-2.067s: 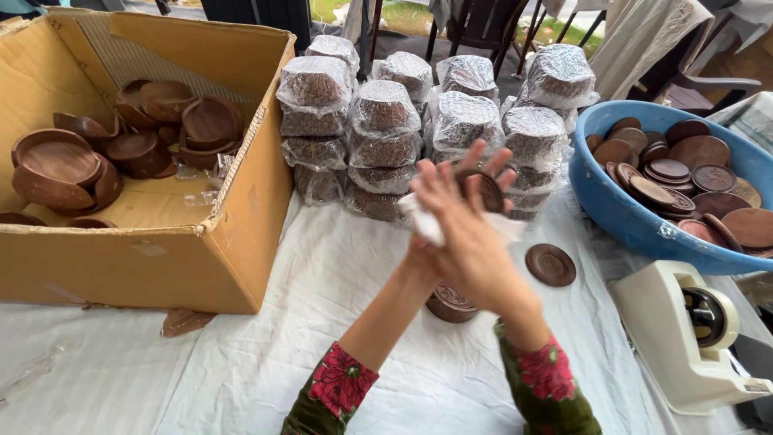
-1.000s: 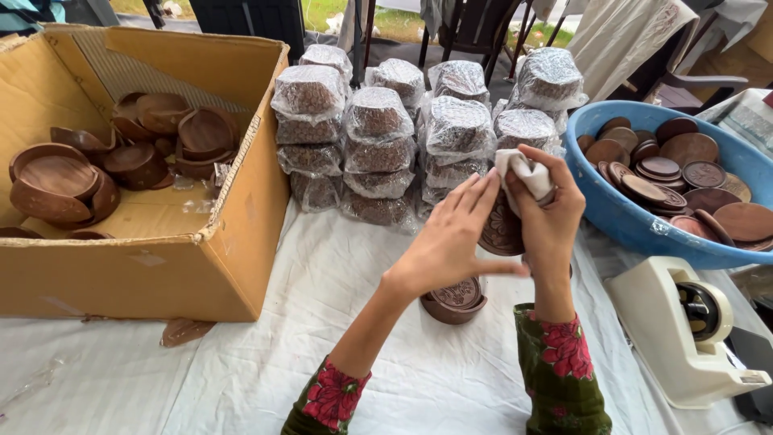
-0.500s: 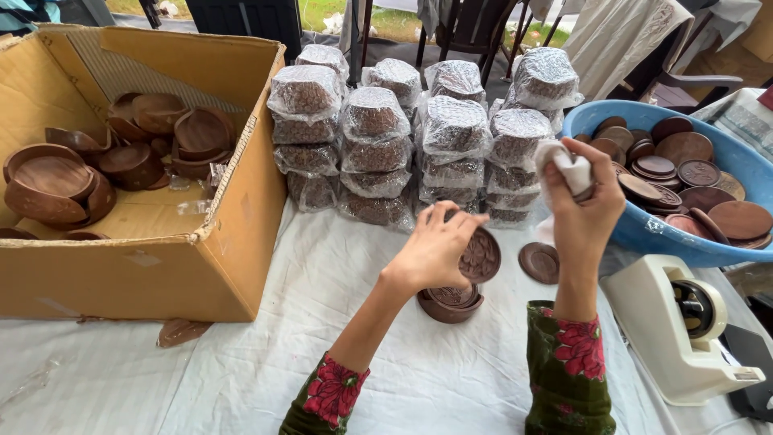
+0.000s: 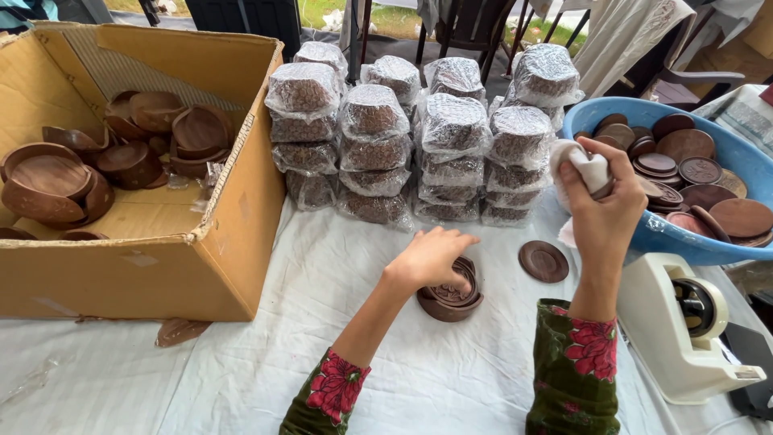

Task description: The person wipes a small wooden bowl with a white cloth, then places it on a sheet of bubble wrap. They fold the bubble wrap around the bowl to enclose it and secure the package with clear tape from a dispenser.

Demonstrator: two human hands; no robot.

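Observation:
My left hand rests on a small stack of round brown wooden coasters on the white cloth, fingers around the top one. My right hand is raised beside the blue basin and is closed on a crumpled white cloth. A single brown coaster lies flat on the table between the stack and the basin.
A blue basin holds several brown discs. Plastic-wrapped bundles are stacked at the back. An open cardboard box with wooden bowls stands left. A white tape dispenser sits right.
My left hand went down from in front of me to the coaster stack, setting a coaster on it. My right hand moved right toward the basin, still gripping the white cloth.

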